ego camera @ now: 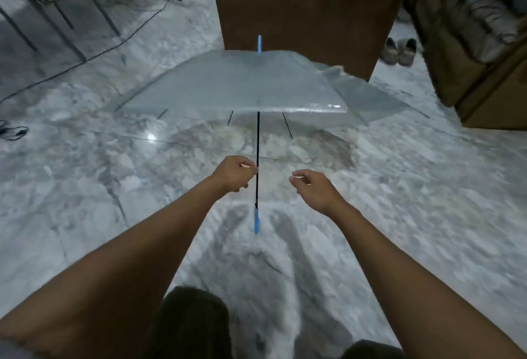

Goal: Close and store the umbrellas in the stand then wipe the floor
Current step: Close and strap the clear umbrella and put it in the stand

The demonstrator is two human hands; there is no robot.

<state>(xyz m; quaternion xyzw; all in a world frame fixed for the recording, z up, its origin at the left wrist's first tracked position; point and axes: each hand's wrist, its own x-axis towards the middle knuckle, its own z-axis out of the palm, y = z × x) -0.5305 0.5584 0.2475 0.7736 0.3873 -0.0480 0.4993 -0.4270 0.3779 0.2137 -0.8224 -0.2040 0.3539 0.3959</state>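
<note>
An open see-through umbrella (233, 85) with a blue tip, black shaft and blue handle (257, 220) stands tilted over the marble floor in the middle of the view. My left hand (235, 173) pinches the black shaft a little above the handle. To the right of the shaft hovers my right hand (310, 187), fingers curled and apart, touching nothing. A second clear umbrella canopy (379, 96) shows behind the first, at its right. No umbrella stand is in view.
A brown cabinet (308, 8) stands just behind the umbrellas. At right is a sofa (484, 45) with bedding, a pair of shoes (399, 51) beside it. A metal-legged table (51, 2) and a black cable (114, 45) lie at the left. Someone's feet show at the top.
</note>
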